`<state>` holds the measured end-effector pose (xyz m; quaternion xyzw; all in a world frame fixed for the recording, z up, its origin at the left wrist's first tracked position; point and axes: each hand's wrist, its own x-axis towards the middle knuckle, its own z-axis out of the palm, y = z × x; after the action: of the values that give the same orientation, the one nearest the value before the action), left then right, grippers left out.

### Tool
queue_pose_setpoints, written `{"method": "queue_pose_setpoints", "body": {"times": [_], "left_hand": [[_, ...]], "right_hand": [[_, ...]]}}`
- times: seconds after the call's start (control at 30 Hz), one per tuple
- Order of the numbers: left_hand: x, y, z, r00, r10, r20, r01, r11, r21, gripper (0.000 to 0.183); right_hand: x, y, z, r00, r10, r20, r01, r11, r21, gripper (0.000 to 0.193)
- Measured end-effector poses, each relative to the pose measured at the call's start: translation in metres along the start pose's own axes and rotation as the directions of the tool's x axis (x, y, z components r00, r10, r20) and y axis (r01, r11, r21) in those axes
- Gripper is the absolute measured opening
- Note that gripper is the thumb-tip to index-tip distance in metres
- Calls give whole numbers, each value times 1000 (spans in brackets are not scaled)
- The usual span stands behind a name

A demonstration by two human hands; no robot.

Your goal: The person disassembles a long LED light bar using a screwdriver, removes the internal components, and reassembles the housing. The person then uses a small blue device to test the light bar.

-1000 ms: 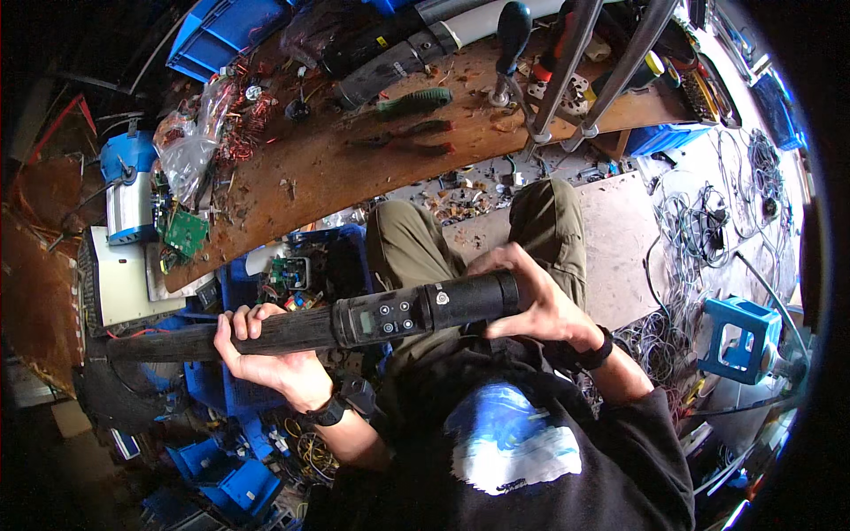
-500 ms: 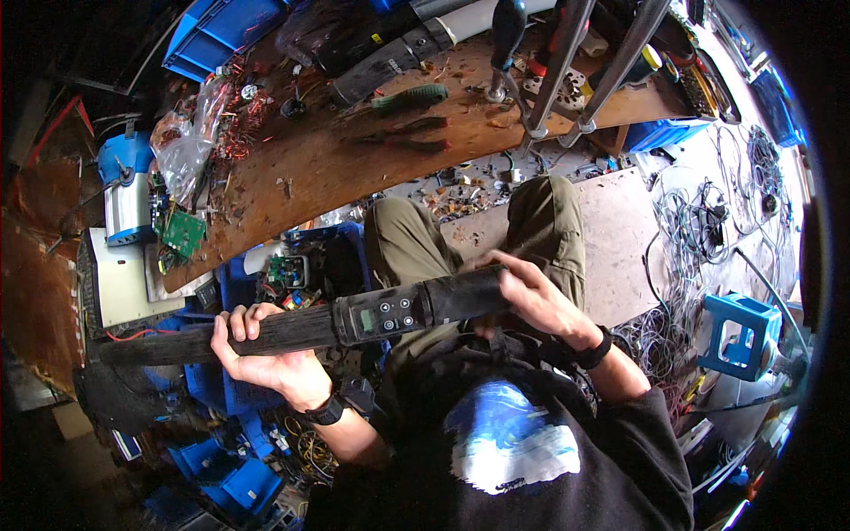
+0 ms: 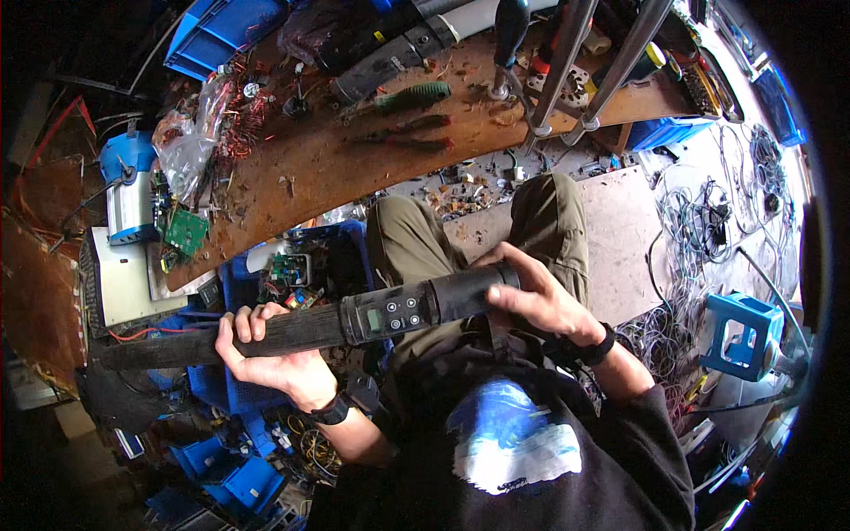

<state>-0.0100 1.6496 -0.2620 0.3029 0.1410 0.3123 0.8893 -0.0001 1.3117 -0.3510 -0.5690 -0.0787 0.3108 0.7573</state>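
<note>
A long black tube-shaped device [image 3: 390,317] lies across in front of my lap, its right end slightly higher. Its middle section carries a small greenish display and several round buttons, facing up. My left hand [image 3: 288,367] is wrapped around the ribbed left part from below, fingertips showing over the top edge. At the other end, my right hand [image 3: 544,301] grips the smooth cylindrical end section, thumb pressed on its near face and fingers round the far side. Part of those right fingers is hidden behind the tube.
Beyond my knees, a brown wooden bench [image 3: 310,177] carries red-handled pliers [image 3: 412,134], a green-handled tool [image 3: 414,96], a similar dark tube [image 3: 390,66] and copper wire scraps [image 3: 243,115]. A blue crate [image 3: 332,243] of electronic parts stands at left. Tangled cables [image 3: 708,221] cover the right floor.
The tube has shifted slightly right. My right hand has turned at its end, and the thumb now lies across the end section. My left hand keeps its grip.
</note>
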Motion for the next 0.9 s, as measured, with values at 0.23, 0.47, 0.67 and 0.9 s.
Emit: {"method": "queue_pose_setpoints", "body": {"times": [0.23,0.47,0.67,0.9], "left_hand": [[4,1,-4,999,-45,-27,46,999,3,33],[-2,3,-6,1000,-5,-1,5,1000,4,30],[-3,3,-2,984,-45,175,62,993,-95,33],[-4,5,1,992,29,123,-24,999,-40,27]], "right_hand": [[-1,5,11,992,-115,-57,124,975,187,50],[1,1,5,802,-588,105,586,741,-328,28],[-6,4,7,998,-58,40,41,943,330,49],[-7,-2,4,789,-597,144,602,705,-375,56]]}}
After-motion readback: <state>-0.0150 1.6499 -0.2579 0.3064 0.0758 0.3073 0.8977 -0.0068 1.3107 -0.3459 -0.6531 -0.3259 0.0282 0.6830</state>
